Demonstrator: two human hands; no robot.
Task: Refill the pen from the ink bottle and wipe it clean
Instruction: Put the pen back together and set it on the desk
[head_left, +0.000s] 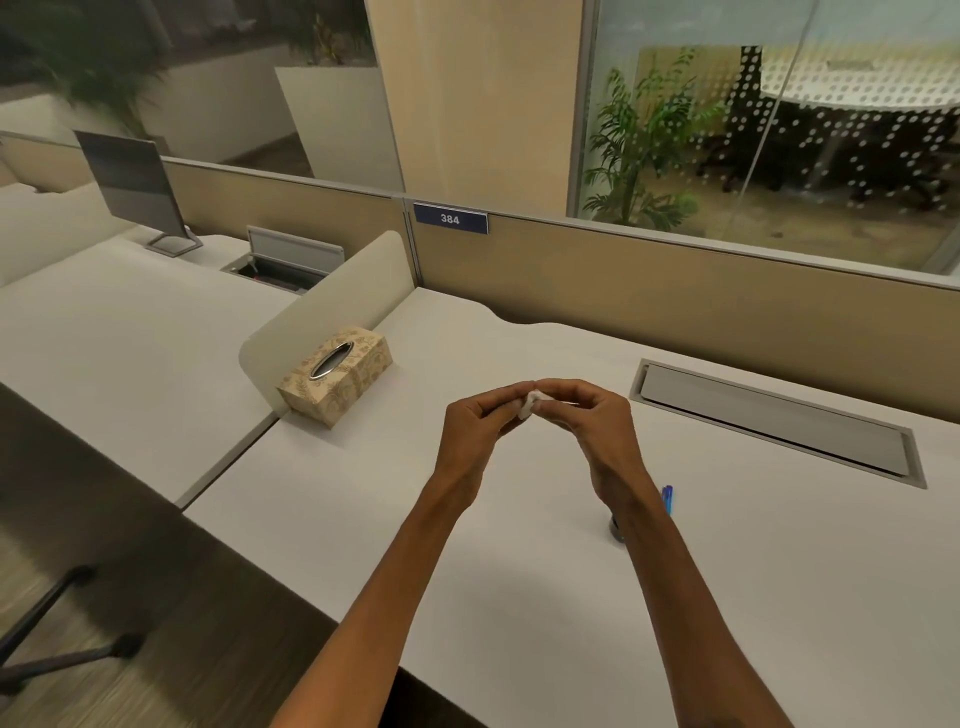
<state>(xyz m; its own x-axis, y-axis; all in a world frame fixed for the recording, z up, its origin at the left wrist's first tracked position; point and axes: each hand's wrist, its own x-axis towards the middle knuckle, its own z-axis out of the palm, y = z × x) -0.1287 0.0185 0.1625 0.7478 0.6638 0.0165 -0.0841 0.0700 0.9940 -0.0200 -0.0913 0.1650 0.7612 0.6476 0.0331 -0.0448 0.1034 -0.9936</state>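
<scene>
Two hands meet above the white surface (519, 597), pinching a small white tissue wad (529, 404) between them. Left hand (480, 421) fingers are curled shut on the wad's left side; right hand (589, 415) fingers close on its right side. We can't tell if a pen part sits inside the wad. Both forearms come up from the bottom edge and converge, wrists raised off the surface. A blue pen piece (667, 499) lies on the surface just right of the right wrist. A dark round thing (617, 530), likely the ink bottle, is mostly hidden behind the right forearm. A patterned tissue box (337, 376) stands to the left, well apart from the hands. A grey cable hatch (779, 421) sits to the right, shut. Plate 384 (450, 219) hangs on the partition.
</scene>
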